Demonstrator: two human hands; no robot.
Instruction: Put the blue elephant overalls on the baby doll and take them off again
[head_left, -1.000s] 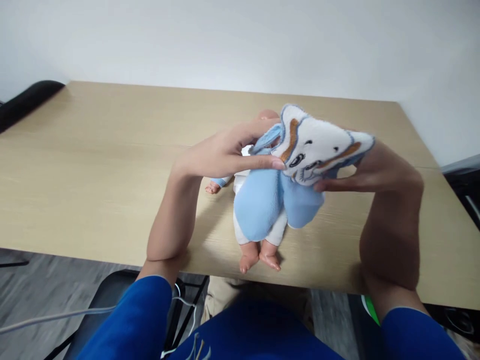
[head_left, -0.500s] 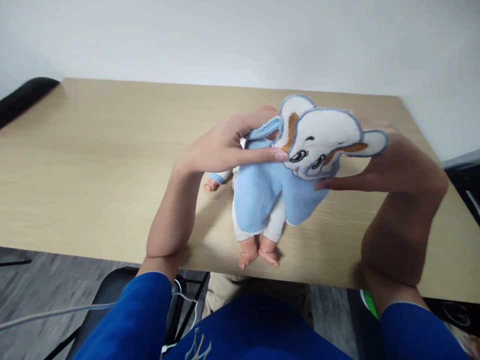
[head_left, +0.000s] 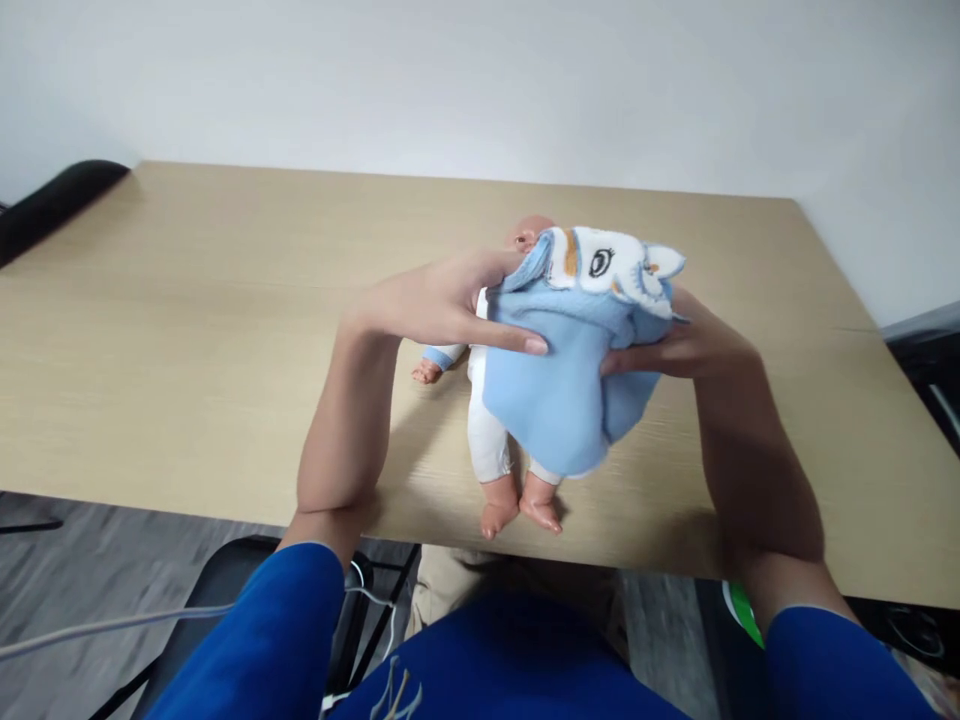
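A baby doll (head_left: 491, 440) in white clothes lies on its back on the wooden table (head_left: 187, 330), feet toward me, its head just showing at the far end. Over its torso I hold a light blue fleece garment (head_left: 559, 395) with a white embroidered elephant face on top. My left hand (head_left: 442, 305) pinches the garment's left edge, fingers closed on the fabric. On the other side, my right hand (head_left: 686, 345) grips its right edge, the fingertips partly hidden by cloth. One small doll hand sticks out to the left below my left wrist.
A black chair back (head_left: 52, 200) shows at the far left beside the table. A white wall runs behind the table. Below the near edge are a black chair seat (head_left: 217, 590), a white cable (head_left: 97, 630) and my blue sleeves.
Both hands have lowered the blue garment toward the doll's chest. The elephant face has tipped away from me and now folds over the top. The doll itself has stayed put.
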